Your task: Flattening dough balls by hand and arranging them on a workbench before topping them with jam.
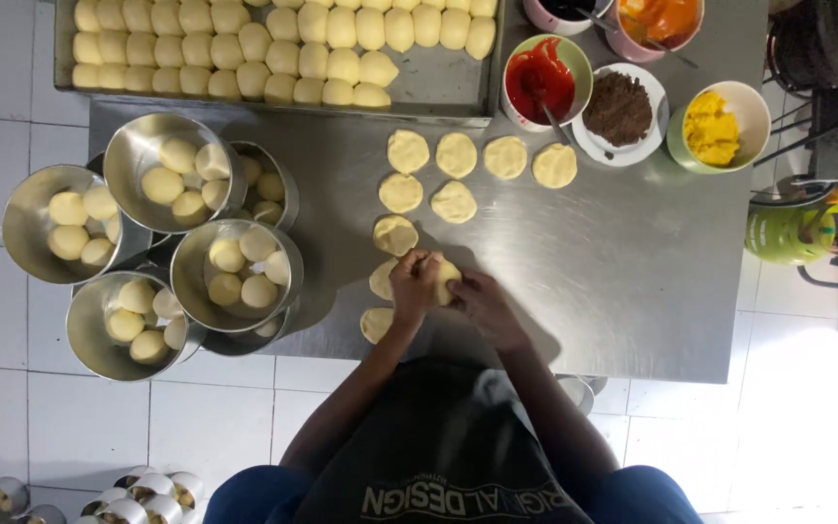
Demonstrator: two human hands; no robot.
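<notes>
We see both arms bent inward, hands meeting at near edge of steel surface. Left hand and right hand curl together, grasping one dough piece between fingers. Flattened dough rounds lie just beyond; bowls of dough balls at left.

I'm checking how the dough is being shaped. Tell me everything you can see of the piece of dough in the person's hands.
The piece of dough is pale yellow, soft-looking and smooth, a small rounded lump. It sits just above the steel table, near its front edge, pinched between the left hand and the right hand. The fingers hide most of it; only its upper right part shows. Flattened dough discs lie close by on its left and above it.
</notes>
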